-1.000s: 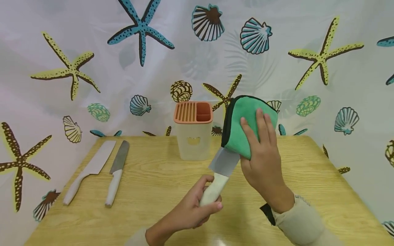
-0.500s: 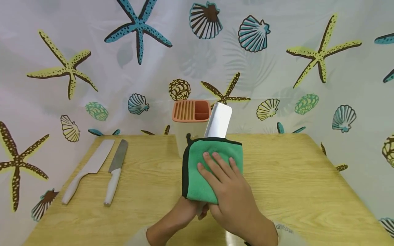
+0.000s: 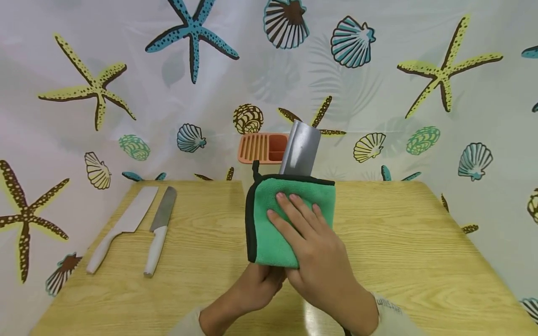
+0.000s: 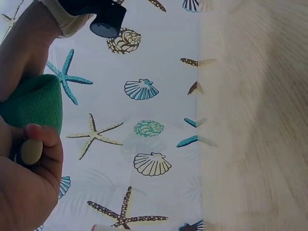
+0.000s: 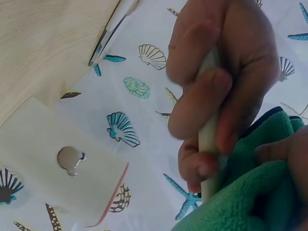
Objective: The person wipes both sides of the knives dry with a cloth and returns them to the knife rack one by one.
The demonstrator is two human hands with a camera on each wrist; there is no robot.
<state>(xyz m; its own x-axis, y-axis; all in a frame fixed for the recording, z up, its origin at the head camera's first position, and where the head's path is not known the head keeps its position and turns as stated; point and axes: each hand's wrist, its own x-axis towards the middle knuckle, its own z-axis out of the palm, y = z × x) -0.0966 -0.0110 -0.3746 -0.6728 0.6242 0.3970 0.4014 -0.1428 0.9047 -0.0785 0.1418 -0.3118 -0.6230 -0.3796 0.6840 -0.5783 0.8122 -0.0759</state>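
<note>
My left hand (image 3: 256, 284) grips the pale handle (image 5: 209, 125) of a broad-bladed knife, its fingers wrapped round it in the right wrist view. The metal blade (image 3: 300, 147) points up and away, and its far end sticks out above a green cloth (image 3: 265, 238) with black edging. Laid over the lower blade, the cloth hides that part in the head view. My right hand (image 3: 319, 261) holds the cloth against the blade, fingers stretched across its front and thumb behind, where the cloth (image 4: 36, 106) folds round.
A white knife holder (image 5: 29, 144) with an orange slotted top (image 3: 254, 148) stands behind the hands. On the left of the wooden table (image 3: 420, 261) lie a white-handled cleaver (image 3: 136, 210) and a narrower knife (image 3: 157, 242). A patterned sheet (image 3: 231, 93) hangs behind.
A second ago the cloth covered the far end of the blade, up and right; it has slid down towards the handle, baring that end. Since half a second ago, knife and cloth have risen slightly.
</note>
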